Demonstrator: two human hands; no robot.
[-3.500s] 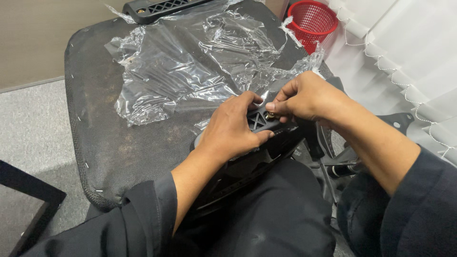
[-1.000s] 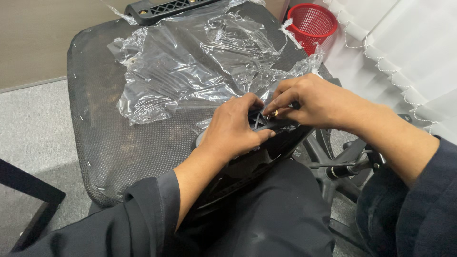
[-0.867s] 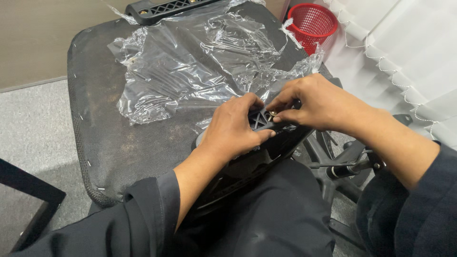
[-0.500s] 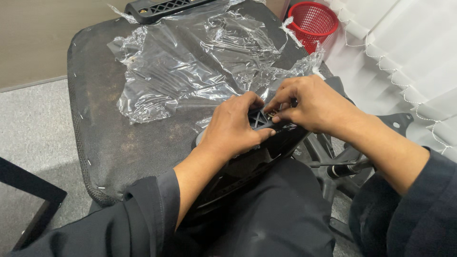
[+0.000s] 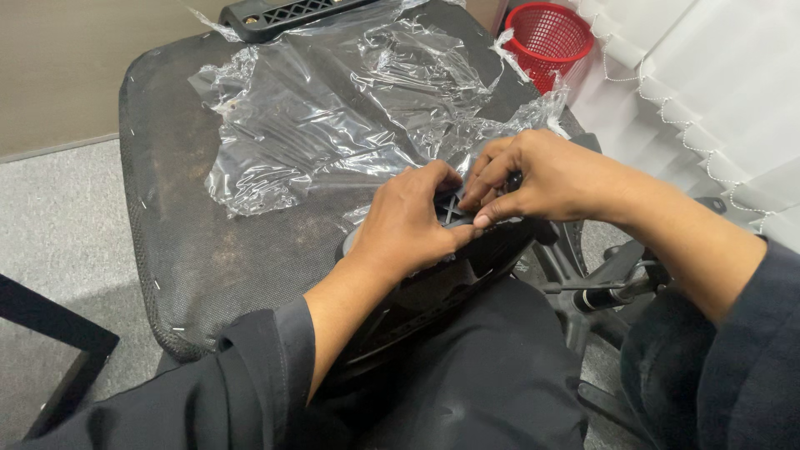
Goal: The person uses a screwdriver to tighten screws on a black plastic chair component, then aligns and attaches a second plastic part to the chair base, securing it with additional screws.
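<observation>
Black plastic part (image 5: 454,275), at the chair seat's (image 5: 192,242) near edge, gripped by both hands (image 5: 408,225) (image 5: 533,177), crinkled wrap (image 5: 333,125) beyond.

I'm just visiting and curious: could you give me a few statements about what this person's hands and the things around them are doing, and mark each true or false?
1. Both hands, left hand and right hand, are on a black plastic part. True.
2. The red basket lies on the person's lap. False: it stands on the floor beyond the seat cushion.
3. Crumpled clear plastic wrap lies on the seat cushion. True.
4. The wrap is blue. False: it is clear.
</observation>
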